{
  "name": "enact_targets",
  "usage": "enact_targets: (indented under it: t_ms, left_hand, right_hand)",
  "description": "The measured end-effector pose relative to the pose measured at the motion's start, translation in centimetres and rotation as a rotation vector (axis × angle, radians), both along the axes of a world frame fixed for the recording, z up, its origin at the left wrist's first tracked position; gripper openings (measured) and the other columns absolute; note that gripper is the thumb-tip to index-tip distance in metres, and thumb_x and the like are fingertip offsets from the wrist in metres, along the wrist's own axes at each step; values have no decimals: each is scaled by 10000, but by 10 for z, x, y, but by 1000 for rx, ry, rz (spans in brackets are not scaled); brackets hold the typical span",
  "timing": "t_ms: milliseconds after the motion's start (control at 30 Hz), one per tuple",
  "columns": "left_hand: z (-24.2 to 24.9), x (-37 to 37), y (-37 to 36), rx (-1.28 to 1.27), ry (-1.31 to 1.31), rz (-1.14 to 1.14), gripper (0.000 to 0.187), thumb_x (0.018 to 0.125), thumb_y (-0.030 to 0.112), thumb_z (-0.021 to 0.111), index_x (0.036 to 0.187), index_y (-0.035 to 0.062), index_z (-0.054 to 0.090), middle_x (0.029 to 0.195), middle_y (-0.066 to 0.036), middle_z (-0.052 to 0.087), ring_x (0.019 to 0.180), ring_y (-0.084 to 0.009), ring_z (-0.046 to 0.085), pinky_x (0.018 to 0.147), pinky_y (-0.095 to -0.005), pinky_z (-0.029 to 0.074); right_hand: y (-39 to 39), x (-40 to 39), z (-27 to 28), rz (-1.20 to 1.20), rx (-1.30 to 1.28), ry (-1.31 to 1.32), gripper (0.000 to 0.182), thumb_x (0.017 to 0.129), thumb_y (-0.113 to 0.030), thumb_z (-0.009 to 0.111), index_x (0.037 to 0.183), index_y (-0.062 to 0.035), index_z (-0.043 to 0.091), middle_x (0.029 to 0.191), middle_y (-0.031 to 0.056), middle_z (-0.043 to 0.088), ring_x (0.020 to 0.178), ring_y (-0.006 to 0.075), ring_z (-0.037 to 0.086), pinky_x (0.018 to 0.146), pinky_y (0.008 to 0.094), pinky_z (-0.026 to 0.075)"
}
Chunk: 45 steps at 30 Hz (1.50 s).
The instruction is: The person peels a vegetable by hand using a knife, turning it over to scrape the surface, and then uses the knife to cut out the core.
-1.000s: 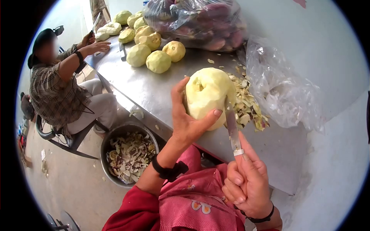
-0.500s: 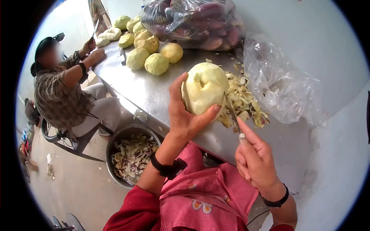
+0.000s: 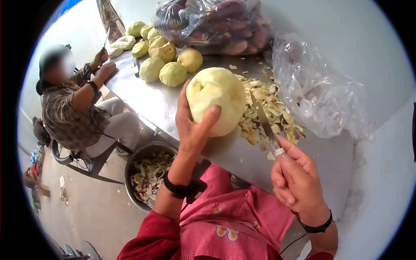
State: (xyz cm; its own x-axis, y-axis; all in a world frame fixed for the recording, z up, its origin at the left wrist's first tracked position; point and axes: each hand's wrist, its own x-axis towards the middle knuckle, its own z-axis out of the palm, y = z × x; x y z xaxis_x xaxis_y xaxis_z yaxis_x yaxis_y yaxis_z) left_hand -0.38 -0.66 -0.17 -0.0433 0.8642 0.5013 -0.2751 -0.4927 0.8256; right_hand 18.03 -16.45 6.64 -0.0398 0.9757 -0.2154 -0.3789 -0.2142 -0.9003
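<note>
My left hand [image 3: 193, 125] holds a large, round peeled eggplant [image 3: 222, 102], pale yellow-green with a dent at its upper left, above the table. The thumb lies across its front and the fingers curl behind its left side. In my right hand [image 3: 299, 180] is a knife [image 3: 265, 120] with a white collar, its blade pointing up and left. The blade is apart from the eggplant, just to its right. Behind the blade lies a heap of thin peelings [image 3: 273, 106] on the metal table [image 3: 162, 110].
Several peeled eggplants [image 3: 172, 74] sit at the back left, near a bag of purple eggplants [image 3: 216, 28]. A crumpled clear bag [image 3: 320, 95] lies right. A metal bowl of peelings [image 3: 130, 173] stands below the table edge. Another person [image 3: 76, 106] sits at left holding a knife.
The eggplant has moved left and turned in my left hand. My right hand has drawn the knife down and slightly right, off the eggplant.
</note>
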Motion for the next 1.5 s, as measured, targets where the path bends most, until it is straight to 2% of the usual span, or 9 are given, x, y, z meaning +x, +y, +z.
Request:
enact_targets:
  t_ms: [100,367,433,567,733,933,1133,1400,1500]
  left_hand:
    - [-3,-2,4,-7,37,22,816,811,231,766,1470,-8,347,1340,-160,530,1210,-245,550,1028,-377,457]
    - [-3,2,1,96,74,-2,860,768,207,790,1464,-12,336,1332,-164,527,1214,-251,544,1037,-380,449]
    - [-3,4,2,105,67,-4,876,757,198,803,1464,-15,331,1331,-164,526,1213,-256,544,1037,-381,448]
    - [-8,8,7,188,168,72,914,729,177,833,1460,-27,325,1331,-166,501,1218,-266,526,1033,-382,443]
    - [-11,9,6,188,194,160,921,726,182,836,1457,-39,321,1322,-171,473,1215,-269,510,1029,-385,437]
    - [-11,11,2,195,210,221,923,725,195,834,1451,-51,320,1322,-176,455,1210,-272,504,1029,-388,432]
    - [-8,9,2,87,94,93,917,728,177,826,1462,-32,318,1313,-167,461,1217,-263,501,1031,-389,433]
    - [-10,6,2,122,175,154,939,727,169,825,1481,-26,302,1323,-159,464,1224,-267,503,1038,-391,428]
    - [-7,9,0,96,145,127,946,726,165,824,1486,-23,294,1329,-159,463,1226,-265,503,1041,-391,428]
  right_hand:
    - [-2,0,3,40,-4,-3,458,1050,-140,418,1498,-61,363,661,86,534,351,76,362,341,219,336]
    - [10,-4,4,158,-36,-111,461,1054,-168,420,1498,-57,358,663,85,539,364,80,373,351,220,337]
    - [14,-5,2,145,-79,146,473,1062,-181,408,1516,-76,324,672,56,507,372,83,373,354,228,343]
    - [11,-55,0,23,0,126,510,1080,-201,358,1563,-133,208,711,24,459,397,88,383,367,235,362]
    - [16,-75,1,27,24,230,505,1088,-210,330,1570,-151,192,717,18,460,401,86,371,377,234,367]
    - [18,-98,-10,-113,101,445,492,1089,-230,316,1567,-179,213,729,17,481,378,87,352,345,246,343]
    - [13,-66,-4,-107,34,365,475,1082,-219,339,1546,-139,274,733,21,491,368,81,353,335,235,341]
    - [-4,-51,-2,-195,66,246,472,1075,-182,357,1541,-130,299,691,48,490,339,86,321,330,239,327]
    - [-7,-50,4,-78,92,215,480,1074,-175,368,1546,-149,286,699,68,511,349,98,333,344,241,323]
